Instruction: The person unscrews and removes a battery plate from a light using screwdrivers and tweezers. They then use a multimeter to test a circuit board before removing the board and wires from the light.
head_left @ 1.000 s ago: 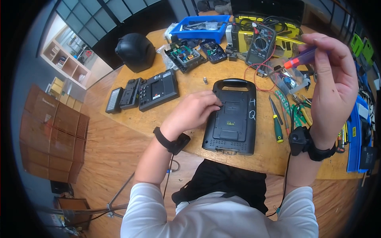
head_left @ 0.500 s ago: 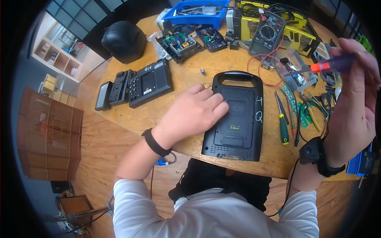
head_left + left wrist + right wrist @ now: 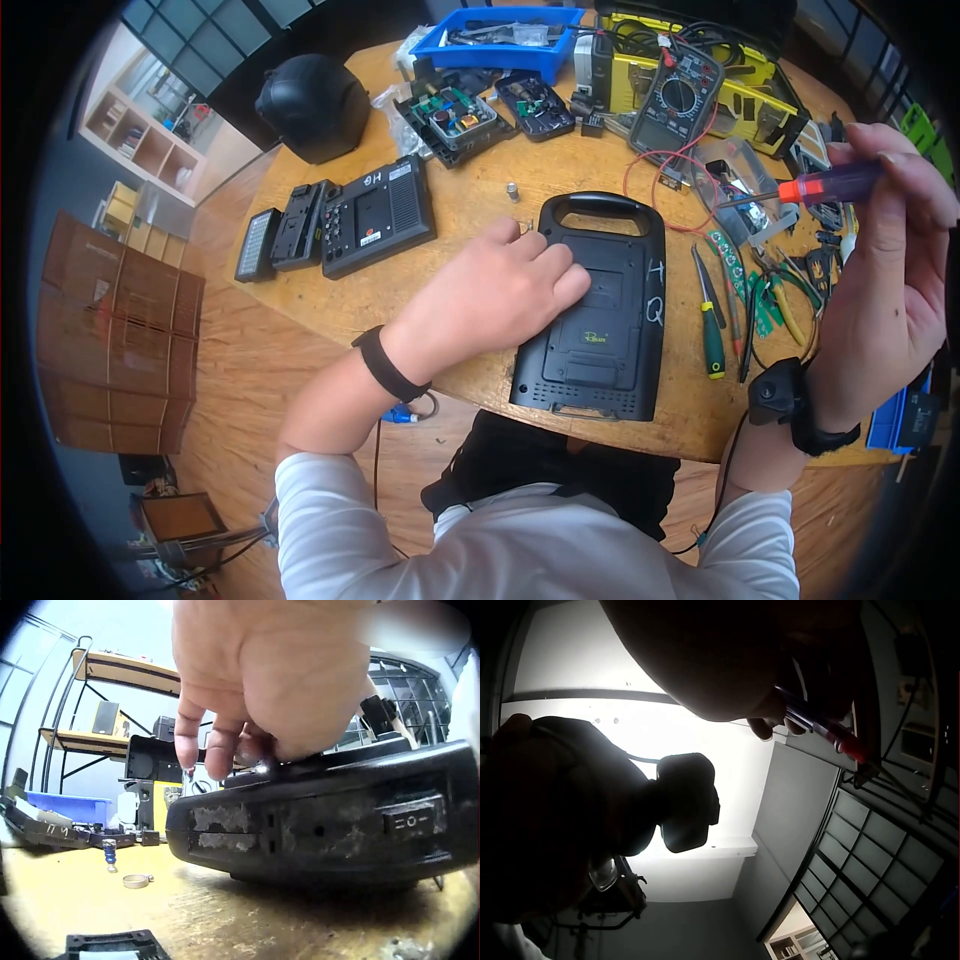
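Head view: right hand (image 3: pixel 890 260) grips a screwdriver (image 3: pixel 838 186); whether left hand (image 3: pixel 497 285) pinches anything can't be told; the black case (image 3: pixel 612 318) is best kept flat.

A wooden table (image 3: pixel 470 190) bears a black device (image 3: pixel 600 320), green-handled tool (image 3: pixel 713 345) and blue bin (image 3: pixel 480 57).

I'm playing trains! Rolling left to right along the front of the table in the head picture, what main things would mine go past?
Small black box → black slab → flat black device with white letters → left hand → black case with a handle → green-handled tool → right hand, holding a purple-handled screwdriver.
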Action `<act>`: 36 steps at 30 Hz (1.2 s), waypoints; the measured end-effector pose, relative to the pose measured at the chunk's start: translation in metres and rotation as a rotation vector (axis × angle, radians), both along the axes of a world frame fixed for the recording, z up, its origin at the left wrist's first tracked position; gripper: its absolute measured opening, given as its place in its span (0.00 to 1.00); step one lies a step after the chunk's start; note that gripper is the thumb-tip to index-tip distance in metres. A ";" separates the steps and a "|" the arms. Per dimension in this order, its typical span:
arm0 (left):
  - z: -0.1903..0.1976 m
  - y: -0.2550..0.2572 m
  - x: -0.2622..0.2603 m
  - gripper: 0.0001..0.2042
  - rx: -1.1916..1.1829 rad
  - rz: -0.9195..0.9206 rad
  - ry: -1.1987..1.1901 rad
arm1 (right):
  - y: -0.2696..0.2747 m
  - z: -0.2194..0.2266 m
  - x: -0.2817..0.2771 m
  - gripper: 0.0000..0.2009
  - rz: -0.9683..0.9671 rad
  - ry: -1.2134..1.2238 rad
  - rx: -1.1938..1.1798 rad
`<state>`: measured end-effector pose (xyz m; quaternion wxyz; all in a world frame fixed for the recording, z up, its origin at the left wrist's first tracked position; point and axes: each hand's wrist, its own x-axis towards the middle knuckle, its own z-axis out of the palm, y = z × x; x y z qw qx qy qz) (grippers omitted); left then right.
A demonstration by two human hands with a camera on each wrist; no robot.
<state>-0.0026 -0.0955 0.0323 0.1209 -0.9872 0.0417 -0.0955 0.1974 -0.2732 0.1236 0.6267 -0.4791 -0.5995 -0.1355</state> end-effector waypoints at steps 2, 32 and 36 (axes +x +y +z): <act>0.001 0.000 0.001 0.04 0.019 -0.026 -0.015 | -0.006 -0.006 0.006 0.11 0.003 0.001 0.000; -0.003 0.014 -0.010 0.08 -0.334 -0.076 -0.161 | -0.007 -0.006 0.000 0.12 0.046 0.029 -0.003; 0.006 0.000 -0.010 0.09 -0.028 -0.028 -0.031 | -0.011 -0.007 0.002 0.12 0.049 0.031 -0.004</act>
